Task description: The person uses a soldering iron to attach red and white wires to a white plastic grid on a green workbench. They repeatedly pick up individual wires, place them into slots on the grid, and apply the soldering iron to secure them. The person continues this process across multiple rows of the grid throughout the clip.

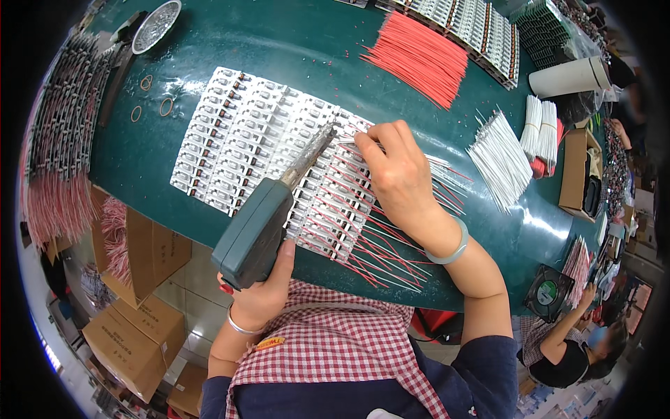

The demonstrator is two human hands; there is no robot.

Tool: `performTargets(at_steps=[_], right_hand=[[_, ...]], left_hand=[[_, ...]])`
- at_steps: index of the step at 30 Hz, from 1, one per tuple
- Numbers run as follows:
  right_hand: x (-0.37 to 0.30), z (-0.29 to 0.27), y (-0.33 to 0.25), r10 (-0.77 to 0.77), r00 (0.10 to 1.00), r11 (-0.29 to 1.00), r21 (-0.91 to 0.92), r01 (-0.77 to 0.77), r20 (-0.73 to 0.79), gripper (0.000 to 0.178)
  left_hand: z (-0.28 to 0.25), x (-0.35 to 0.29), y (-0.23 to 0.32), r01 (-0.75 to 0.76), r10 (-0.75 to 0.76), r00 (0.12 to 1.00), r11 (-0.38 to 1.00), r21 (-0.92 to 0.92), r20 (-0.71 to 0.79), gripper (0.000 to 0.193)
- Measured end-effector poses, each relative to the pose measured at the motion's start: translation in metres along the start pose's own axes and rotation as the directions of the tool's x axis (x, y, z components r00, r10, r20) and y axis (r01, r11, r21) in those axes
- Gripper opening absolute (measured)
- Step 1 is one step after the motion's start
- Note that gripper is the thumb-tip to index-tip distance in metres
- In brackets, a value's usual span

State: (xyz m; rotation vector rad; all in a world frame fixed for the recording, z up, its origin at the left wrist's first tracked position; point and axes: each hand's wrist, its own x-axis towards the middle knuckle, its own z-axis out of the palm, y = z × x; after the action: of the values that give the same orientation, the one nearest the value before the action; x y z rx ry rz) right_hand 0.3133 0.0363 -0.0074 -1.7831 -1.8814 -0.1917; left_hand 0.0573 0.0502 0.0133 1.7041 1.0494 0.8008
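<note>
My left hand [262, 302] grips a dark green soldering gun [252, 234], its long metal nose reaching up and right to the far edge of a panel of small white parts [262, 136]. Close beside that tip, my right hand [403, 174] is closed in a pinch on a thin wire at the panel; the wire's colour is mostly hidden by the fingers. Red and white wires [391, 260] trail rightward from the panel's right-hand rows, under my right wrist. Rows farther left carry no wires.
Beyond the panel lies a pile of red wires [419, 59]; white wires [499, 160] lie to the right. A metal dish [156, 26] sits far left, near rubber bands [166, 107]. A small fan [549, 292] stands at the right edge. Cardboard boxes [136, 342] are below left. A co-worker [565, 349] sits at right.
</note>
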Motion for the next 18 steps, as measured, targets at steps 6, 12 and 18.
performTargets(at_steps=[6, 12, 18], right_hand=[[-0.003, -0.004, -0.003, -0.004, 1.0, 0.999, 0.038, 0.005, -0.028, 0.032], [-0.01, -0.003, -0.008, 0.001, 1.0, 0.999, 0.051, 0.0, -0.009, 0.031], [-0.011, -0.001, -0.009, 0.007, 1.0, 0.999, 0.037, -0.007, -0.008, 0.032]], left_hand=[[0.0, 0.0, 0.008, 0.151, -0.151, 0.987, 0.989, -0.009, -0.061, 0.025], [0.003, 0.0, 0.003, 0.046, -0.043, 0.998, 0.997, 0.061, -0.055, 0.021], [0.002, 0.01, 0.006, -0.149, 0.151, 0.989, 0.975, 0.162, -0.001, 0.02]])
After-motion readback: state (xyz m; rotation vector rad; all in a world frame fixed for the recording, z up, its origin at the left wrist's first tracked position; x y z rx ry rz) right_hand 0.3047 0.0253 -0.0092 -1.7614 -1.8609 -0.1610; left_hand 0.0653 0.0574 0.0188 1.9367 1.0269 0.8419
